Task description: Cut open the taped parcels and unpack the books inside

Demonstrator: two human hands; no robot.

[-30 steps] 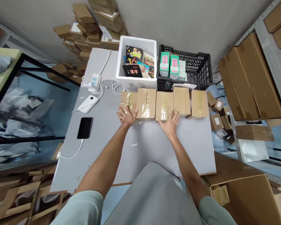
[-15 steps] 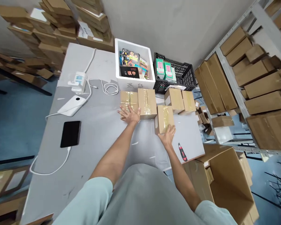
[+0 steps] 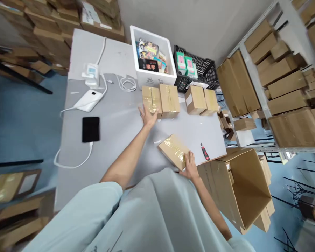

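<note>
So, my right hand (image 3: pixel 190 166) is gripping the near right end of a tape-sealed brown carton (image 3: pixel 174 149), which is sitting askew at the near edge of the grey table (image 3: pixel 115 129); whether it is resting flat I can't tell. My left hand (image 3: pixel 148 118) is spreading its fingers wide against the front of the leftmost carton (image 3: pixel 151 98), which is standing beside a taller taped carton (image 3: pixel 169 99). Farther right, a carton with a white label (image 3: pixel 189 99), unreadable from here, is standing against another one (image 3: pixel 211 101). Behind, a white foam box (image 3: pixel 169 79) is bearing two handwritten characters, too blurred to read, and is holding books; a black cover (image 3: pixel 148 65) is showing red characters that seem to read 填字. A black plastic crate (image 3: pixel 211 70) is holding green-and-pink boxes (image 3: pixel 181 63) with illegible labels. A red-and-black utility knife (image 3: pixel 204 152) is lying right of my hand, and a big open carton (image 3: pixel 215 176) is standing just past the table's edge.
</note>
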